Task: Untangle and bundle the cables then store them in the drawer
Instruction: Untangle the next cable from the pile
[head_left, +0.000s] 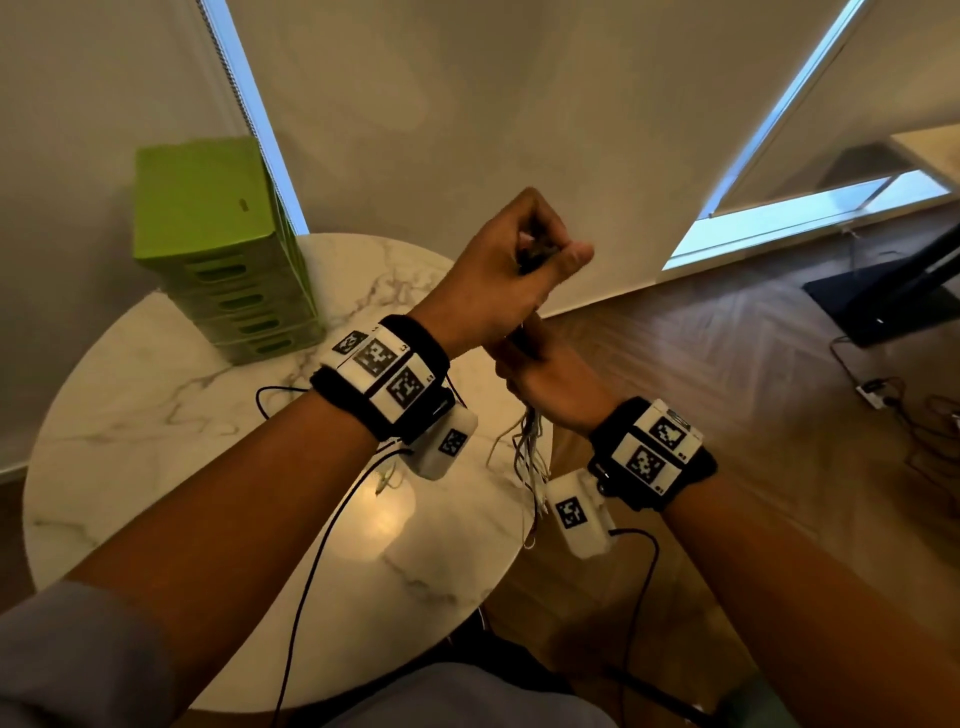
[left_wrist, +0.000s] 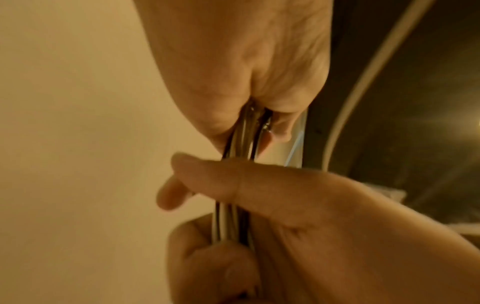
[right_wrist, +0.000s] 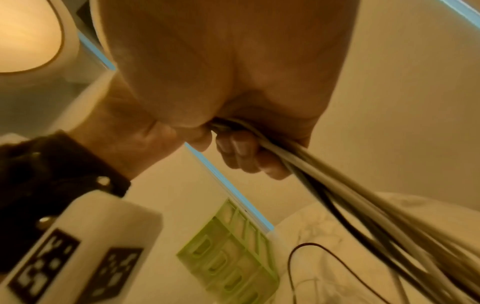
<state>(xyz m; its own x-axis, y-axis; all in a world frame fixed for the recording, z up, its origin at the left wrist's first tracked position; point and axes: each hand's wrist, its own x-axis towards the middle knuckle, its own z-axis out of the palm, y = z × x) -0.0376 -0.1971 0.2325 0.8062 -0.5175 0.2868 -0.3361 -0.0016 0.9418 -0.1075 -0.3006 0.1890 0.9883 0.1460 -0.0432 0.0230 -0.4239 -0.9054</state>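
A bundle of thin white, grey and black cables (head_left: 530, 452) hangs over the round marble table (head_left: 156, 441). My left hand (head_left: 519, 260) is raised in a fist and grips the top of the bundle (left_wrist: 241, 144). Just below it, my right hand (head_left: 545, 379) grips the same strands, its thumb (left_wrist: 221, 179) pressed across them. In the right wrist view the cables (right_wrist: 324, 185) stream down from the curled fingers (right_wrist: 241, 154). The loose ends dangle near the table's right edge. A green drawer tower (head_left: 223, 249) stands at the table's back left, its drawers closed (right_wrist: 233, 257).
One thin dark cable (right_wrist: 311, 244) loops on the tabletop, and a small connector (head_left: 384, 480) lies near its middle. To the right is wooden floor with a dark stand (head_left: 883, 301) and floor wiring (head_left: 878, 395). Walls and window blinds close off the back.
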